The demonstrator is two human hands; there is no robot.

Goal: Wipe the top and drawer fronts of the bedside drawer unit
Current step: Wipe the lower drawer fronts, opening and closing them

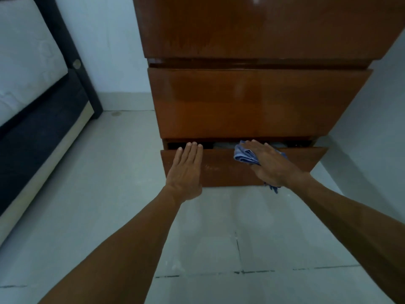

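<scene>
Far left: bed [32, 110] w/ pale mattress on a dark frame, running along the left edge, set against the pale wall [98, 40]. Light tiled floor [109, 194] fills the lower part of the view, dark grout lines near the bottom. Centre to right: the bedside drawer unit [263, 29], glossy brown wood, seen from above & in front; its top is the broad panel at the upper edge, w/ faint streaks in the sheen. Below it the upper drawer front [252, 102] sits closed. The bottom drawer front [221, 167] stands pulled out a little, a dark gap showing along its top edge; something pale lies inside but too dim to tell what. Left hand [186, 170] lies flat on the left part of that bottom front, palm down, fingers [192, 150] straight & together, tips reaching over the top edge at the gap; it grips nothing. To its right, the right hand [269, 163] also spread flat, fingers extended, pressing a bunched blue cloth [245, 155] against the same front, near its top edge; cloth pokes out left of the fingers & a bit hangs below the heel of the palm. Both forearms bare, coming in from the bottom corners. Right of the unit: more pale wall.
</scene>
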